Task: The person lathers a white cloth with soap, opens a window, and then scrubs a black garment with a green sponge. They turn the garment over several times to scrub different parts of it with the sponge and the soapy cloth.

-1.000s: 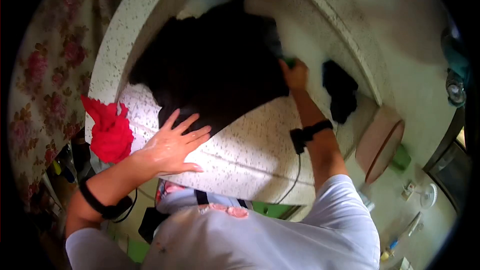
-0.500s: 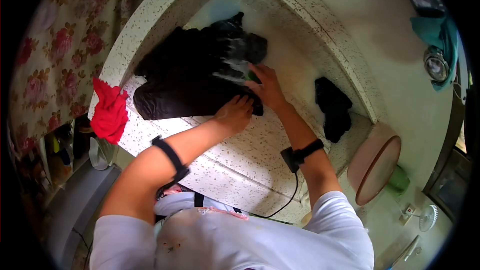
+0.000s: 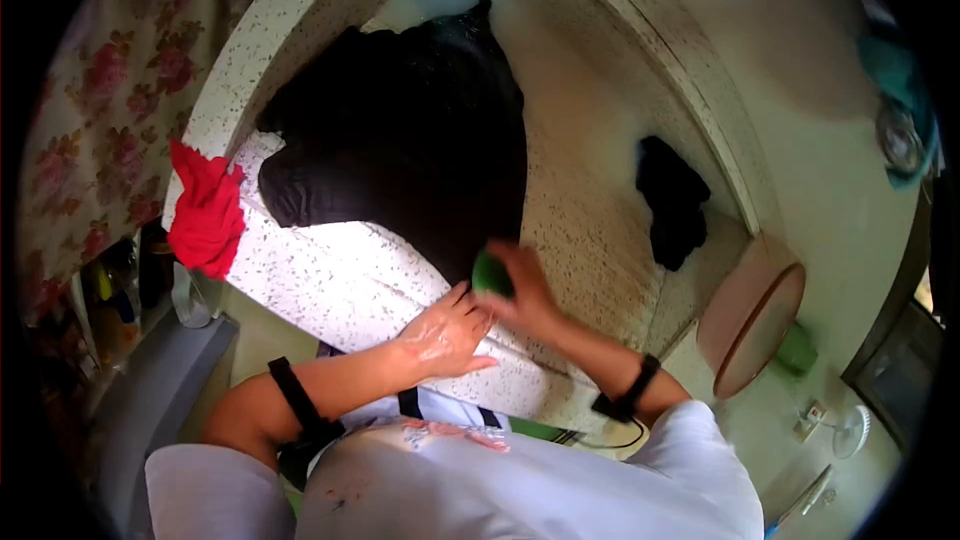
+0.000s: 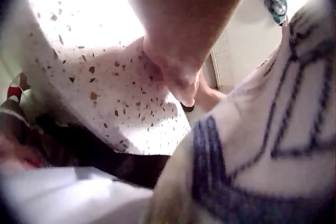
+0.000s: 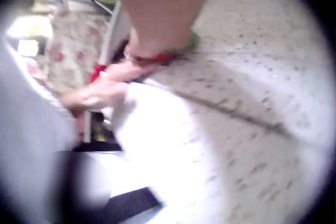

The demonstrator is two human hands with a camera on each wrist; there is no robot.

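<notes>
A large black cloth (image 3: 400, 140) lies spread in the speckled basin, its near corner reaching the front ledge. At that corner my left hand (image 3: 445, 336) rests with its fingertips on the cloth and its thumb held out to the side. My right hand (image 3: 528, 292) grips a green object (image 3: 492, 275), possibly a brush, over the same corner, close beside the left fingers. The right wrist view shows part of the green object (image 5: 194, 40) beyond the right hand (image 5: 157, 43). In the left wrist view, the left hand (image 4: 176, 74) is partly hidden by its own forearm.
Red cloth (image 3: 207, 212) hangs over the ledge at the left. A smaller black cloth (image 3: 672, 202) lies at the basin's right side. Beyond the right rim are a pinkish basin (image 3: 750, 315), a green container (image 3: 797, 350) and a small white fan (image 3: 851, 431).
The right hand has come toward the body with the green object. The left hand has left its earlier flat spread, shifting right along the cloth's near edge. The cloth's near part has been rearranged.
</notes>
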